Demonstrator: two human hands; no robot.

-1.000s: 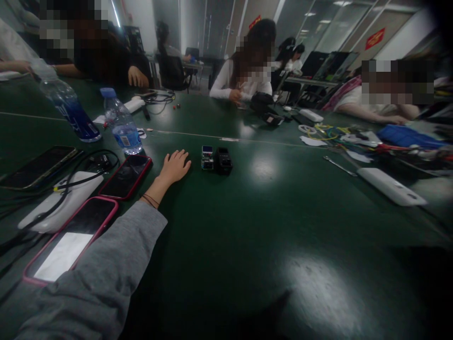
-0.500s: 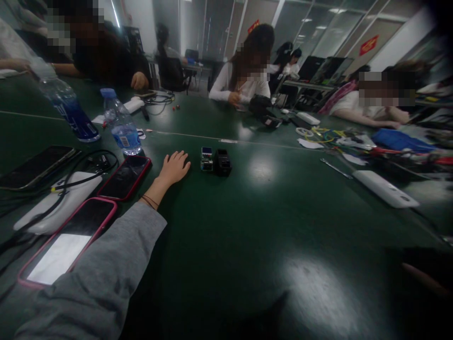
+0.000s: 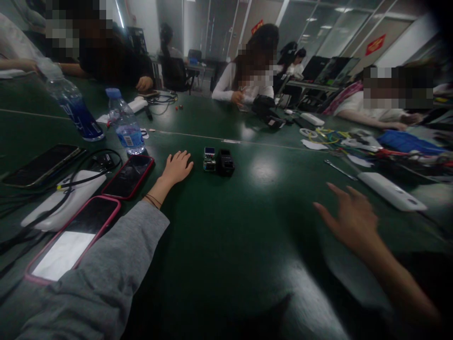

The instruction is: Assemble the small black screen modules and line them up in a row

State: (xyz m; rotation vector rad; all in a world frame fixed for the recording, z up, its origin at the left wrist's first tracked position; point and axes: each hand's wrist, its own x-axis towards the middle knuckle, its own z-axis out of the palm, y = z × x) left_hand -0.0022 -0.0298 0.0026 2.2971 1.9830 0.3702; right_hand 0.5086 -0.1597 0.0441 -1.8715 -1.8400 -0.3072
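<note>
My left hand lies palm down on the green table, fingers spread, holding nothing. Just right of its fingertips stands a small circuit board with a little screen. Beside the board is a black plastic case; whether the two touch I cannot tell. Over the right side of the table is my right hand, slightly blurred, its fingers apart and nothing in them. A red-edged phone lies left of my left wrist, and a pink-cased phone lies beside my grey sleeve.
Two water bottles, one clear and one with blue liquid, stand at the left near a white power strip with black cables. On the right are a wrench, another white power strip and tangled wires. Several people sit beyond.
My right hand has come into view from the lower right, reaching over the table with fingers apart. My left hand stays on the table, and the board and black case have not moved.
</note>
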